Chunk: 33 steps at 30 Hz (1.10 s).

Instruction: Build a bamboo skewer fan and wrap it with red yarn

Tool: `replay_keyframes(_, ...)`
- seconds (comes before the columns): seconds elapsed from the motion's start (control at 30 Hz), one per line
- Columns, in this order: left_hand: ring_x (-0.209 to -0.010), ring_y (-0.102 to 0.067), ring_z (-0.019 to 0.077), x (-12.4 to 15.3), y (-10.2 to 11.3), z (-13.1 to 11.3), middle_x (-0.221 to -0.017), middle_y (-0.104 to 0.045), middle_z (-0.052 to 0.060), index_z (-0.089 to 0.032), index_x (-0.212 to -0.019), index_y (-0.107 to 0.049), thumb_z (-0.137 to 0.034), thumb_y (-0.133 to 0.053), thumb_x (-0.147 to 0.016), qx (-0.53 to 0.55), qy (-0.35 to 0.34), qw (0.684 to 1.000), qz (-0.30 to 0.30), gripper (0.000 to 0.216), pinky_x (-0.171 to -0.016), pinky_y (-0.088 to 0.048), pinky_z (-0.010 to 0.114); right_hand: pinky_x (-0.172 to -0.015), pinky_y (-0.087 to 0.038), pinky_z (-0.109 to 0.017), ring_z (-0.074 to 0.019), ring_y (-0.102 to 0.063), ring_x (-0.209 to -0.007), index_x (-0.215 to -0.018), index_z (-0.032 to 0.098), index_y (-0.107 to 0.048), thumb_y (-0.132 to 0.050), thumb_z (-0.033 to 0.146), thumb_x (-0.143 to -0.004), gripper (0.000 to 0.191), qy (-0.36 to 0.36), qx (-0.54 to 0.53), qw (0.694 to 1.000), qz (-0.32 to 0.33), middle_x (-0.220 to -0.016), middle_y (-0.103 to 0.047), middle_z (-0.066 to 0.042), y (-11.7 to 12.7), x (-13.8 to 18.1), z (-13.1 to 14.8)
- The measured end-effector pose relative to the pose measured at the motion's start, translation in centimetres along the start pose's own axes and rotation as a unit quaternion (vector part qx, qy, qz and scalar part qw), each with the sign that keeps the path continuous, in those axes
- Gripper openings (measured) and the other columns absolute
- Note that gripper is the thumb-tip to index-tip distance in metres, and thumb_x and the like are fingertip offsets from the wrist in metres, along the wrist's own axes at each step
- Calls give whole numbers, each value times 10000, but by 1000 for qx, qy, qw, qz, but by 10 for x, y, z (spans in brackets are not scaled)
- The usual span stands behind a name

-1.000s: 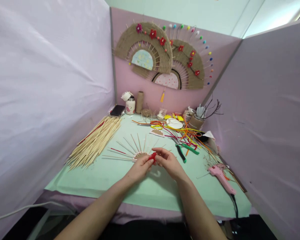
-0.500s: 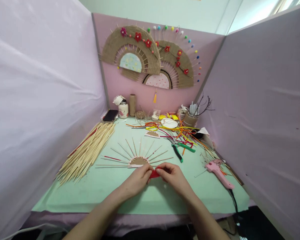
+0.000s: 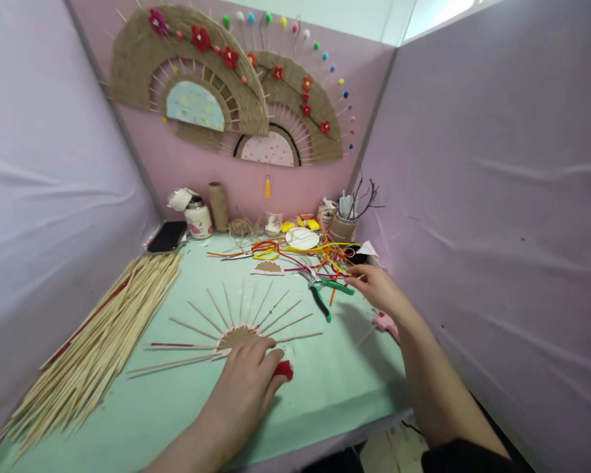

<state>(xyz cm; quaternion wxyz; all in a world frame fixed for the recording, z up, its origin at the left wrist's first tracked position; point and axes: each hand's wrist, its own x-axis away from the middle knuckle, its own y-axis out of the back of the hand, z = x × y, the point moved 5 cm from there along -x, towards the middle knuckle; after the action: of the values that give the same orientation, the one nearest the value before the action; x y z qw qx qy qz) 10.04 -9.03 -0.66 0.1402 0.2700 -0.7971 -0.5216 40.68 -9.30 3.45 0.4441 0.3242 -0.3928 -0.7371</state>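
My left hand (image 3: 243, 387) rests low on the green mat (image 3: 335, 387), fingers curled around a small red piece (image 3: 284, 370) pinched at its fingertips. Just beyond it lies a half-made fan (image 3: 236, 328): a brown cardboard half-disc with thin wooden sticks spread out like rays. My right hand (image 3: 378, 289) is stretched out to the right, fingers apart, holding nothing, beside the pliers with green and black handles (image 3: 322, 292) and the tangle of coloured pipe cleaners (image 3: 305, 253).
A heap of bamboo skewers (image 3: 98, 341) lies along the left. A pink glue gun (image 3: 387, 323) peeks out under my right wrist. At the back stand a phone (image 3: 167, 236), a jar (image 3: 198, 218), a twine spool (image 3: 218, 205) and a pen cup (image 3: 343, 226). Two finished fans (image 3: 236, 92) hang on the pink wall.
My right hand has let go of the red piece and moved right toward the pliers and pipe cleaners. The left hand keeps the red piece. The view has swung left and downward.
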Motion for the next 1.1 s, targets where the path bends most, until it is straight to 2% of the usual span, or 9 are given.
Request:
replay_keyframes(0.17, -1154, -562, 290, -56, 37, -4, -1241, -625, 113, -226, -1152, -638, -294, -551, -912, -8, -30, 999, -45, 264, -963, -419, 449, -590, -358, -252, -169, -613, -718, -973, 163, -728, -556, 290, -865, 240, -35, 159, 985, 61, -840, -720, -60, 26, -64, -22)
replay_keyframes(0.27, -1134, -576, 308, -134, 61, 2, -1190, -641, 148, -168, -1141, -645, -344, -620, -870, -48, -31, 998, -36, 324, -955, -430, 426, -635, -379, -256, -193, -642, -793, -1028, 145, -732, -636, 245, -810, 258, -43, 188, 978, 75, -946, -733, -107, 23, -98, -26)
replay_keyframes(0.33, -1145, -582, 322, -197, 69, 17, -1193, -644, 177, -138, -1145, -643, -354, -642, -846, -103, 16, 995, -10, 369, -956, -439, 411, -678, -401, -261, -224, -661, -860, -1024, 139, -743, -702, 224, -755, 285, -44, 207, 973, 97, -1002, -735, -137, 14, -116, -29)
replay_keyframes(0.47, -1173, -586, 294, -301, 60, 51, -1253, -644, 176, -134, -1246, -584, -311, -709, -778, -125, 64, 990, 30, 516, -967, -445, 346, -756, -436, -272, -262, -671, -975, -1036, 144, -746, -712, 284, -784, 291, -34, 228, 965, 127, -1092, -726, -165, -2, -140, -37)
replay_keyframes(0.57, -1206, -574, 286, -346, 36, 64, -1304, -617, 189, -115, -1309, -532, -352, -711, -774, -114, 60, 991, 43, 611, -984, -437, 322, -822, -447, -275, -248, -660, -1041, -1066, 151, -728, -574, 326, -918, 276, -25, 234, 963, 128, -1129, -714, -165, -10, -158, -44)
replay_keyframes(0.7, -1318, -475, 333, -374, 5, 63, -1423, -522, 197, -144, -1419, -412, -506, -759, -702, -94, 44, 994, 47, 876, -1049, -395, 388, -907, -495, -355, -226, -637, -1071, -1124, 145, -665, -547, 348, -961, 286, -36, 254, 955, 152, -1160, -674, -128, -27, -183, -52)
replay_keyframes(0.77, -1310, -478, 349, -380, -6, 61, -1413, -529, 201, -151, -1417, -413, -467, -804, -657, -87, 36, 994, 52, 912, -1045, -398, 404, -907, -527, -415, -217, -628, -1062, -1192, 156, -614, -592, 366, -942, 327, -47, 263, 948, 176, -1211, -631, -101, -40, -192, -55)
replay_keyframes(0.93, -1131, -610, 298, -380, -17, 68, -1228, -652, 187, -124, -1213, -599, -245, -707, -752, -72, 33, 996, 49, 488, -929, -461, 343, -895, -543, -433, -217, -624, -1062, -1235, 166, -584, -601, 362, -939, 356, -80, 272, 937, 206, -1241, -607, -92, -61, -199, -61)
replay_keyframes(1.1, -936, -659, 253, -379, -3, 82, -1000, -731, 132, -137, -955, -726, -248, -622, -817, -46, 39, 998, 31, 205, -802, -476, 303, -908, -508, -406, -305, -624, -1138, -1160, 149, -664, -648, 323, -871, 338, -111, 257, 944, 173, -1211, -655, -183, -50, -201, -58)
